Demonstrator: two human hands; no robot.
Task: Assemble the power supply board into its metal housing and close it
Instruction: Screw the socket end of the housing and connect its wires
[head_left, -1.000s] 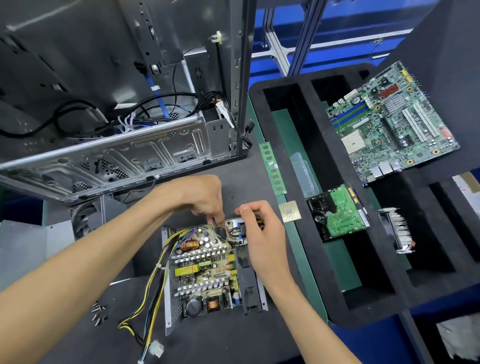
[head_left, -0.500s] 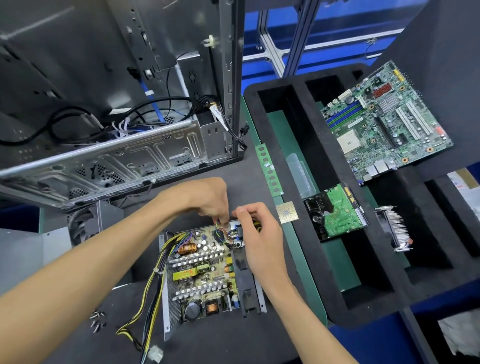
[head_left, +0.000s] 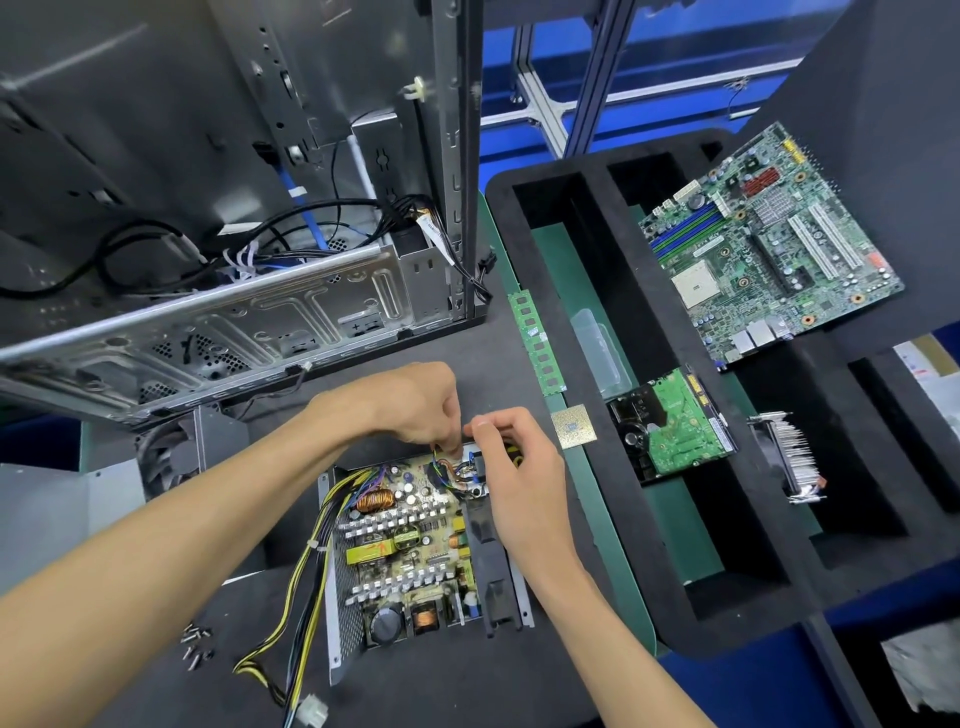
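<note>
We've got the green power supply board w/ copper coils (head_left: 410, 551) sitting in its open grey metal housing (head_left: 340, 618) on the dark mat, yellow/black wire bundle (head_left: 291, 613) trailing off its left side. Our left hand (head_left: 415, 405) pinches the small coloured wires (head_left: 449, 467) at the board's far edge; right hand (head_left: 519, 467), just beside it, fingers curled at the same corner. No print legible on board or nearby green motherboard (head_left: 769, 244).
</note>
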